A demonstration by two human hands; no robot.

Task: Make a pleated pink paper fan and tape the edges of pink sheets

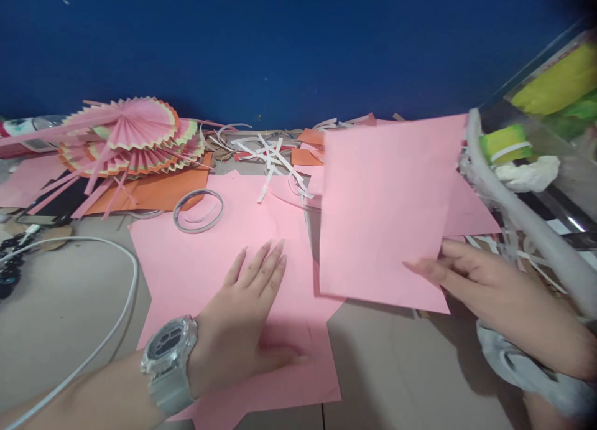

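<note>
1. R hand pinched a pink sheet nr its lower R corner, thumb on top. The sheet lay fwd & L of this grip, long axis running away from the wearer, and appeared lifted.
2. L hand, farther from the sheet, was spread palm-down on layered pink paper, grasping nothing.
3. Surface: grey, smooth, w/ a dark seam.
4. Room: tape ring, white strips & pleated rosettes lay beyond L hand; blue wall bounded the far side.
</note>
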